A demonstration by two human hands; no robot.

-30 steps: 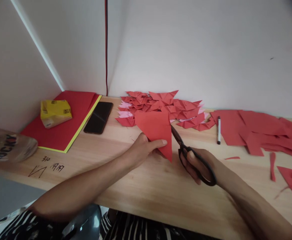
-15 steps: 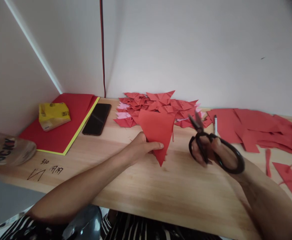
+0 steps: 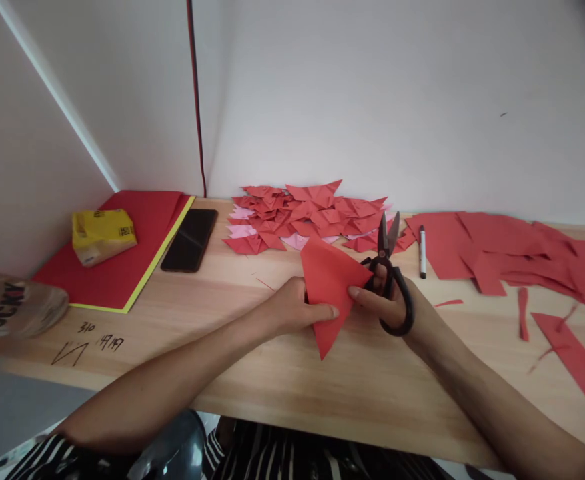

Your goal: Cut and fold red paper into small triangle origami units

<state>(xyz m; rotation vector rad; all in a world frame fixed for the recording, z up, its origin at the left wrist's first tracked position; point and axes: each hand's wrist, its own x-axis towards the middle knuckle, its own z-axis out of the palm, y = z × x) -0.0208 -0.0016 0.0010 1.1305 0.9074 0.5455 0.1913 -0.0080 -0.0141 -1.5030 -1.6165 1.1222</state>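
A folded piece of red paper (image 3: pixel 329 273), roughly a triangle with its point down, is held above the table. My left hand (image 3: pixel 302 308) pinches its left side, thumb flat on the front. My right hand (image 3: pixel 385 293) keeps hold of a pair of black-handled scissors (image 3: pixel 386 260), blades up and slightly apart. The right thumb touches the paper's right edge. Behind the paper lies a heap of folded red and pink paper pieces (image 3: pixel 317 213). Fingers behind the paper are hidden.
Red sheets (image 3: pixel 502 247), a marker (image 3: pixel 422 252) and red offcuts (image 3: pixel 569 357) lie to the right. At left are a black phone (image 3: pixel 190 240), red sheets on yellow (image 3: pixel 157 207), a yellow packet (image 3: pixel 105 233) and a clear bottle (image 3: pixel 22 307). The table's near edge (image 3: pixel 272 421) runs below my arms.
My right hand with the scissors has come left to the paper, its thumb now at the edge. The paper has turned and dropped slightly. A thin red scrap now shows on the table at right.
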